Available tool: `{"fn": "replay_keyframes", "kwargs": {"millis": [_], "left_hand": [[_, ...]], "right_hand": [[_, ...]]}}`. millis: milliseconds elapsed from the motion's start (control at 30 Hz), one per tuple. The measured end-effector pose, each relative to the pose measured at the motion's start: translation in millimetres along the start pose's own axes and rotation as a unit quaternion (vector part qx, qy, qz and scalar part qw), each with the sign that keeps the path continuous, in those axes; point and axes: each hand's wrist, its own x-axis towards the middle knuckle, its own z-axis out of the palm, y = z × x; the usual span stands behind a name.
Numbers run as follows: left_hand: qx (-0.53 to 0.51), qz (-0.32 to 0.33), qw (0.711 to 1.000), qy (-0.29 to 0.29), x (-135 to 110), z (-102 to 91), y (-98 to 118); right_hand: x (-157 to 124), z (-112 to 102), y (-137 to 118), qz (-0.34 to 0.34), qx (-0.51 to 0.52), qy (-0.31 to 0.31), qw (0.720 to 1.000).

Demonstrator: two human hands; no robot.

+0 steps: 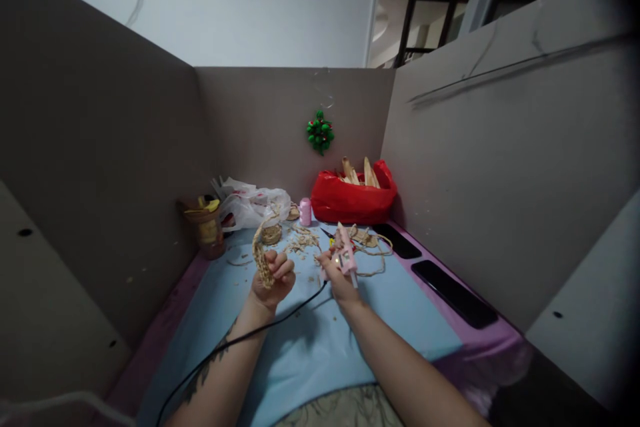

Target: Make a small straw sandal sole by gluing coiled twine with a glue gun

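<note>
1. By the fingers (286, 268) of the left hand (274, 282), a braided straw strip (260, 257) is gripped: they are curled in against the palm, with no gap seen.
2. And on the other side, a pink tool (346, 259), apparently a glue gun, is held by the right hand (341, 280), its fingers wrapped around the body; how tightly cannot be told.
3. Here is the relation that counts: the strip is held to the left of the tool, clear of it, with the left hand nearer. Its long axis is run roughly upright, the top bent over to the right; the tool's is tilted up and away.
4. Below, one black cord (220, 348) is trailed from the tool across the left forearm.
5. Just beyond, one small straw coil (271, 235) is seen, scraps (303, 240) are strewn too thickly to be counted, and straw cord (384, 260) is looped at right.
6. Farther out, one pink cylinder (305, 212), one white plastic bag (267, 205), one brown pot (210, 233) and one red bag (350, 205) stuffed with husks (370, 175) are lined up.
7. Two dark phones (455, 293) are laid along the right edge of the desk (225, 307); above, one green ornament (320, 132) is hung.
</note>
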Motion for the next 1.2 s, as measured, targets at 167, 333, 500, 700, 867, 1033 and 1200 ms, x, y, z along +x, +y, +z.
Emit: {"fn": "replay_keyframes", "kwargs": {"millis": [167, 333, 500, 700, 867, 1033, 1200], "left_hand": [[0.043, -0.001, 0.999, 0.004, -1.2, 5.5, -4.4], [0.035, -0.009, 0.999, -0.033, -0.5, 5.8, -5.8], [0.052, -0.004, 0.998, -0.018, -1.5, 9.7, -5.1], [0.061, -0.004, 0.998, -0.019, -3.6, 10.2, -4.4], [0.145, -0.025, 0.987, -0.064, 3.0, 3.3, -5.3], [0.376, -0.039, 0.925, 0.022, 18.7, -3.4, -11.5], [0.516, -0.004, 0.850, 0.106, 23.2, -4.8, -16.4]], "right_hand": [[-0.5, -0.8, -2.8, -0.004, -0.020, -0.003, 1.000], [-1.4, 0.0, -6.3, -0.011, -0.030, -0.009, 0.999], [-1.1, -0.1, -3.9, -0.015, -0.023, -0.009, 1.000], [-2.4, -0.2, -6.2, 0.001, -0.018, -0.013, 1.000], [-3.5, 0.9, -6.4, 0.012, -0.006, -0.016, 1.000], [1.8, 3.2, -1.8, 0.031, 0.052, -0.006, 0.998], [3.8, 5.0, -7.8, 0.028, 0.081, -0.018, 0.996]]}}
